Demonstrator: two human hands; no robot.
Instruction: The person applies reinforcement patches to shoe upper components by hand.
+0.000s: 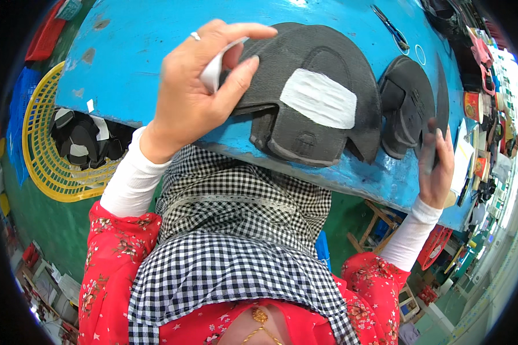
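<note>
My left hand (198, 92), with a ring on one finger, is raised over the left part of a stack of black curved panels (351, 63). Between its thumb and fingers is a thin white slip (214, 72), bent and paper-like. The top panel carries a white rectangular patch (318, 99) near a raised, pocket-like flap. My right hand (436, 169) is upright at the table's right side, its fingers stretched and slightly blurred. It is beside the lower end of a narrow black curved piece (442, 95); whether they touch is hard to tell. More black shaped pieces (407, 106) lie between.
The blue table (138, 52) has a worn front edge. Scissors (392, 29) and a white ring (420, 54) lie at the far right. A yellow basket (37, 155) holds black pieces at left. Tape rolls (472, 106) and clutter line the right side. A wooden stool (377, 224) stands underneath.
</note>
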